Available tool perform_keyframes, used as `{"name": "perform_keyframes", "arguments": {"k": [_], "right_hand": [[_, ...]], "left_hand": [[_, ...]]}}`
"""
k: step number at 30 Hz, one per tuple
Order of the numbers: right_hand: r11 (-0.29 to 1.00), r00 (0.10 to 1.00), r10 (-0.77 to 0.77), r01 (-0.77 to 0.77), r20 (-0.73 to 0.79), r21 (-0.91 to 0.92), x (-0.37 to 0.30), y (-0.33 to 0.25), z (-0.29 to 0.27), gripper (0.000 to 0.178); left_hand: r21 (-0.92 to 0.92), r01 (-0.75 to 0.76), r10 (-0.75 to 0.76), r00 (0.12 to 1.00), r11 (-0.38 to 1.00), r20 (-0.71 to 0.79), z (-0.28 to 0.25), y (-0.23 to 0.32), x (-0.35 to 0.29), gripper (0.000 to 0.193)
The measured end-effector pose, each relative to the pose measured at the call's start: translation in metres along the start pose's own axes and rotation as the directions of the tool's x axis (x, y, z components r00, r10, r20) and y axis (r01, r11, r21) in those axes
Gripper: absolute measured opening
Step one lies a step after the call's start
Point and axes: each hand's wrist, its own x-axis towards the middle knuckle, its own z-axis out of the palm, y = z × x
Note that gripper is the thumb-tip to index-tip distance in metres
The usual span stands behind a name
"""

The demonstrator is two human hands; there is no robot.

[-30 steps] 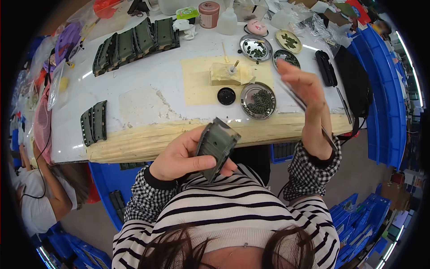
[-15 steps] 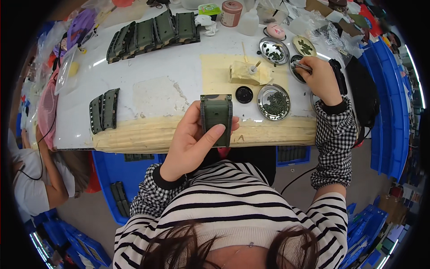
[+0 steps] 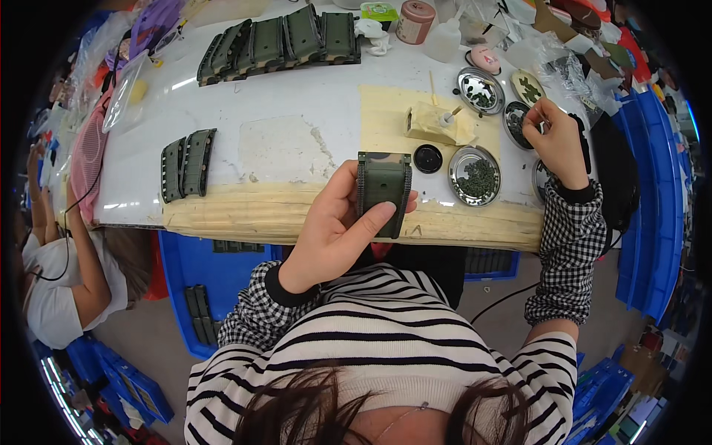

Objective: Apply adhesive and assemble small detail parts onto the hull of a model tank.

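My left hand (image 3: 326,241) is wrapped round a dark green, camouflage-edged model part (image 3: 383,182) with ribbed sides, its thumb lying on the lower face. That part is upright above the table's padded front edge. Farther right, my right hand (image 3: 561,148) has its fingertips pinched together over a small round metal dish (image 3: 510,132) of dark bits. Whatever is between those fingers is too small to make out. Another metal dish (image 3: 475,176), holding small green pieces, lies nearer. Beside it are a black round lid (image 3: 428,159) and a tape-wrapped block (image 3: 437,126) with a stick in it.
Several similar green parts (image 3: 278,44) stand in a row at the back, and two more (image 3: 188,165) lie at the left. A squeeze bottle (image 3: 443,41) and a pink jar (image 3: 415,21) stand behind. Blue bins (image 3: 182,282) are below the table; another person sits at left.
The whole view has shifted, moving the table rightward in the picture. My right hand has turned at the dish, and the silvery tool seen in its fingers earlier no longer shows. My left hand keeps its hold.
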Motion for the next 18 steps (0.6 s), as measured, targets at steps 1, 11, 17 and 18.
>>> {"name": "perform_keyframes", "arguments": {"k": [1,11,17,18], "right_hand": [[1.0,1.0,-0.01,0.01,-0.014,0.01,-0.001,0.0,0.0,0.012],[0.903,0.962,0.12,-0.004,-0.244,0.429,-0.064,-0.072,-0.027,0.011],[0.819,0.98,-0.151,0.198,-0.131,0.539,-0.083,-0.143,0.023,0.015],[0.808,0.975,-0.16,0.218,-0.153,0.547,-0.083,-0.146,0.03,0.016]], "left_hand": [[0.008,0.002,-0.002,1.0,1.0,0.002,0.001,0.001,0.001,0.038],[-0.019,-0.119,0.118,0.992,0.993,-0.038,0.012,0.0,0.008,0.041],[-0.095,0.111,-0.108,0.993,0.989,0.04,0.012,-0.005,0.006,0.023],[-0.128,0.106,-0.103,0.994,0.986,0.03,0.013,-0.005,0.008,0.022]]}}
